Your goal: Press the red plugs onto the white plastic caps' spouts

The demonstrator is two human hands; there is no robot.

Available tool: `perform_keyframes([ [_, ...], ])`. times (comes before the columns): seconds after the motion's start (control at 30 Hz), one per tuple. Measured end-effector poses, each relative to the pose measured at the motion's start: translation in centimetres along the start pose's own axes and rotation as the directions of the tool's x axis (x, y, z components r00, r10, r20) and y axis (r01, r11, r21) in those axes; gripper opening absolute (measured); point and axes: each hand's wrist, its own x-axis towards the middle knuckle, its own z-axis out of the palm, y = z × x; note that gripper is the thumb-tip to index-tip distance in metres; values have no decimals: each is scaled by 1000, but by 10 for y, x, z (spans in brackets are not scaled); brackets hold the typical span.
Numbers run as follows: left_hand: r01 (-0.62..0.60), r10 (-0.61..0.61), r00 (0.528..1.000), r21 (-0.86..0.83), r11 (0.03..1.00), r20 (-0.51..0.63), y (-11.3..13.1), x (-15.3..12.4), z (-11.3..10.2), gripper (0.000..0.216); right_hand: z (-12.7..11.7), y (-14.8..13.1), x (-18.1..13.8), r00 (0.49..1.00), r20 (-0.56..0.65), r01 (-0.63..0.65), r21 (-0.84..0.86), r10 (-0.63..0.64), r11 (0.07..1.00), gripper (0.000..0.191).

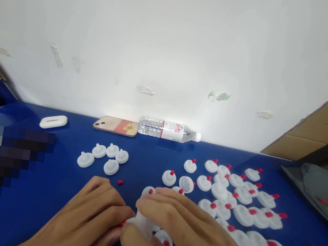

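Two hands meet low on the blue counter [49, 188], the left hand [88, 218] and right hand [192, 238] pinching one white disc [143, 223] and a tiny red cap [122, 222] between their fingertips. Many capped discs [241, 200] lie to the right. Five bare discs [105, 157] and one loose red cap [120, 182] wait just past the left hand.

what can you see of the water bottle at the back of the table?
The water bottle is clear plastic with a white cap and a white label bearing red print. It lies on its side on the blue table, right at the foot of the white wall, cap pointing right. It looks full or nearly so. Its base end sits beside a phone lying back side up; whether they touch I cannot tell. Neither hand is near it.
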Motion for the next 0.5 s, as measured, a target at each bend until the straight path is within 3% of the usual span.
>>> perform_keyframes([
  [0.1, 71, -52, 987, 128, 989, -151, -8, 2, -8, 28, -9, 11, 4, 999, -28, 39, -128, -43, 991, 31],
  [0.2, 150, -89, 969, 262, 953, -231, -25, 3, -17, 25, -14, 31, 1, 999, 33, 15, -193, -9, 981, 33],
  [0.3, 217, -145, 967, 384, 898, -208, -48, 4, -23, 28, -18, 55, -2, 989, 122, -59, -215, 87, 975, 35],
  [0.5, 225, -211, 974, 350, 909, -79, -67, 1, -19, 30, -16, 82, -1, 975, 119, -151, -268, 188, 952, 14],
])
